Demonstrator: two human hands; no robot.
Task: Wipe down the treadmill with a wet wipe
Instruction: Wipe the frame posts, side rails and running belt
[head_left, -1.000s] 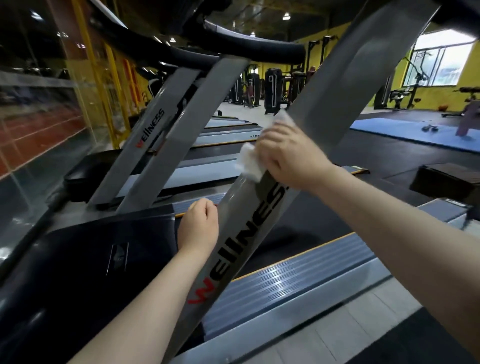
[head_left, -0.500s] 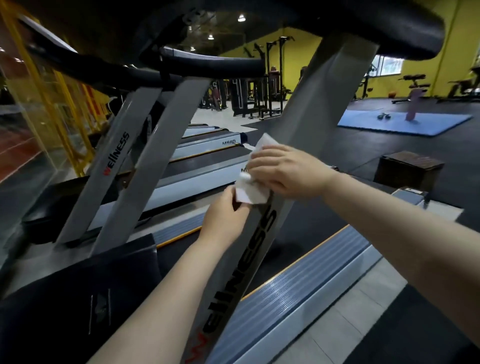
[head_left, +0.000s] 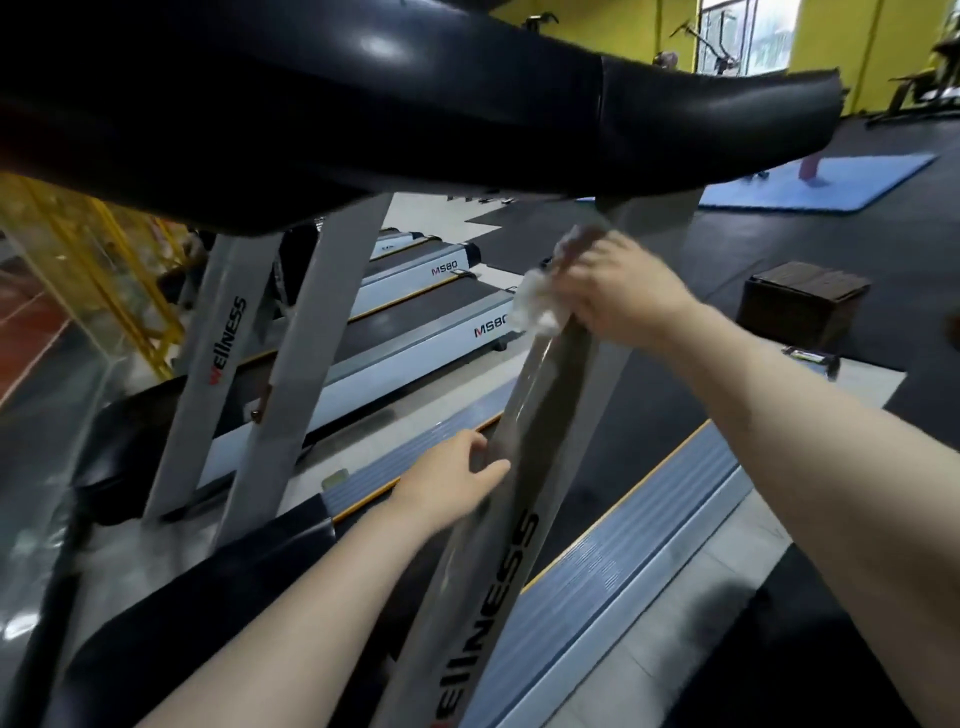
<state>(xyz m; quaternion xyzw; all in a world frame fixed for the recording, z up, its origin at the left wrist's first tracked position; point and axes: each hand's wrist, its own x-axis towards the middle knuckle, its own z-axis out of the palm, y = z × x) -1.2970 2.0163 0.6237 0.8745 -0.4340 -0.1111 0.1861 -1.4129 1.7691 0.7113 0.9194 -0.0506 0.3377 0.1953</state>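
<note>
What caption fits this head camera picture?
Right hand rubs a wet wipe on the treadmill's grey upright while the left hand steadies it.

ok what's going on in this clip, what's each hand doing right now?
A person is wiping a treadmill in a gym. The right hand presses a white wet wipe against the grey upright post marked "WELLNESS", high up near the black handrail. The left hand rests lower on the same post, apparently steadying it. The lower part of the post has a glossy sheen.

A gym: treadmills in a row at 11 o'clock, a blue exercise mat at 1 o'clock, yellow walls.
</note>
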